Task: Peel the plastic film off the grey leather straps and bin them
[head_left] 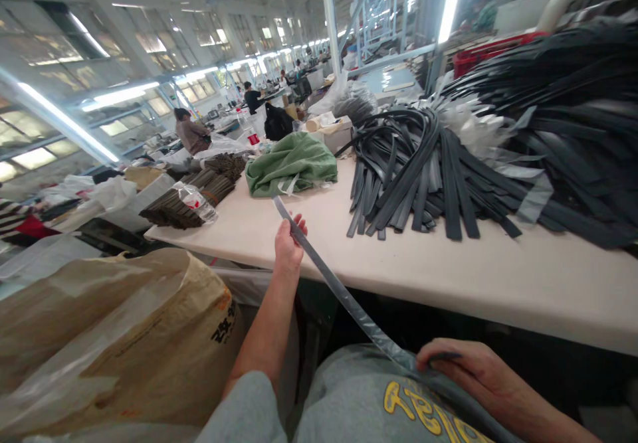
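Note:
A long grey strip (343, 293) runs slantwise from above the table's front edge down to the person's shirt. Near its upper end my left hand (290, 240) grips it between thumb and fingers, with the tip sticking out beyond. My right hand (461, 363) is closed round the lower part, close to the shirt, and a dark piece shows at its fingers. Behind, on the pale table (319, 224), lies a large heap of dark grey strips (413, 171), right of a crumpled green cloth (292, 164).
Bundled brown strips (187, 197) with a clear plastic wrapper lie at the table's left end. A big tan sack (164, 343) stands at the lower left. More dark strips (573, 117) pile up at the right. Seated people (192, 134) are in the background.

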The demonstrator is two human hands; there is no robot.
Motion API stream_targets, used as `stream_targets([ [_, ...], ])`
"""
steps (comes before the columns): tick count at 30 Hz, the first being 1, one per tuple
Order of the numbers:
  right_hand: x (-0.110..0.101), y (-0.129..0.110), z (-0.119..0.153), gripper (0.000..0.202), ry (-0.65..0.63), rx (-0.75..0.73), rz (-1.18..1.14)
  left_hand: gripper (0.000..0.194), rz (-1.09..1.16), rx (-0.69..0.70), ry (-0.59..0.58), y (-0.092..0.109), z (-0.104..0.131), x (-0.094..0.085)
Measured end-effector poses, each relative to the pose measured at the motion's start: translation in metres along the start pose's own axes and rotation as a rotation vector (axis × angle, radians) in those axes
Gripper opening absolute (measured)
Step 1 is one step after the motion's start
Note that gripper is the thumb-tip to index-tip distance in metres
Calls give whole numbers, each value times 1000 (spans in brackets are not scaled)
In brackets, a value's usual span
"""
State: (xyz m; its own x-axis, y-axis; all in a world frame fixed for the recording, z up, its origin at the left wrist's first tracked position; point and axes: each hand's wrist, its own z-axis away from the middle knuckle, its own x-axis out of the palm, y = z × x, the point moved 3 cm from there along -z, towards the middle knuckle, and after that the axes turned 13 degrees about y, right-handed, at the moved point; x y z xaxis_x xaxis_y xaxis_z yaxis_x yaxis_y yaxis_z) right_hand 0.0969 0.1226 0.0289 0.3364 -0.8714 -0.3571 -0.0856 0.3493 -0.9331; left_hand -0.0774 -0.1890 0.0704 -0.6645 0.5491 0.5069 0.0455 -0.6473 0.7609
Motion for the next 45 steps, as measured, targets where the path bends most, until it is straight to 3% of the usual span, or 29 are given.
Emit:
stream_targets([
  [2, -3, -7, -9, 37, 114, -5, -73, 23, -78, 55, -162, -14, 17, 14],
  [4, -16, -16, -18, 35, 313, -41, -191, 28, -223, 50, -389, -44, 47, 21],
  [6, -36, -23, -25, 34, 501, -84, -317, 38, -376, -15, -592, -80, 82, 19],
  [9, -65, -27, -28, 31, 663, -159, -453, 39, -583, -106, -823, -121, 125, 9],
  [12, -85, -25, -23, 25, 753, -231, -546, 32, -760, -99, -1021, -139, 152, 5],
  [15, -93, -24, -12, 24, 824, -240, -572, 37, -838, -96, -1157, -143, 167, 11],
  [19, -84, -28, 4, 30, 892, -203, -481, 54, -808, -85, -1207, -149, 181, 29],
  [23, -74, -22, 19, 37, 887, -128, -571, 40, -914, -28, -1203, -173, 195, 37],
  [25, -77, -18, 32, 41, 916, -112, -588, 38, -952, -10, -1247, -186, 204, 34],
  [31, -109, -15, 104, 40, 1269, -137, -412, 38, -1125, -113, -1552, -215, 240, 11],
  [35, -146, -6, 160, 35, 1508, -65, -175, 46, -1133, -261, -1575, -231, 248, 1],
  [39, -211, 2, 222, 31, 1785, 57, 362, 56, -1161, -353, -1440, -249, 218, -15],
  [42, -263, 10, 251, 34, 1802, 284, 769, 64, -1209, -384, -1344, -257, 182, -30],
  [45, -291, 21, 251, 40, 1750, 437, 1117, 68, -1197, -425, -1200, -256, 152, -46],
])
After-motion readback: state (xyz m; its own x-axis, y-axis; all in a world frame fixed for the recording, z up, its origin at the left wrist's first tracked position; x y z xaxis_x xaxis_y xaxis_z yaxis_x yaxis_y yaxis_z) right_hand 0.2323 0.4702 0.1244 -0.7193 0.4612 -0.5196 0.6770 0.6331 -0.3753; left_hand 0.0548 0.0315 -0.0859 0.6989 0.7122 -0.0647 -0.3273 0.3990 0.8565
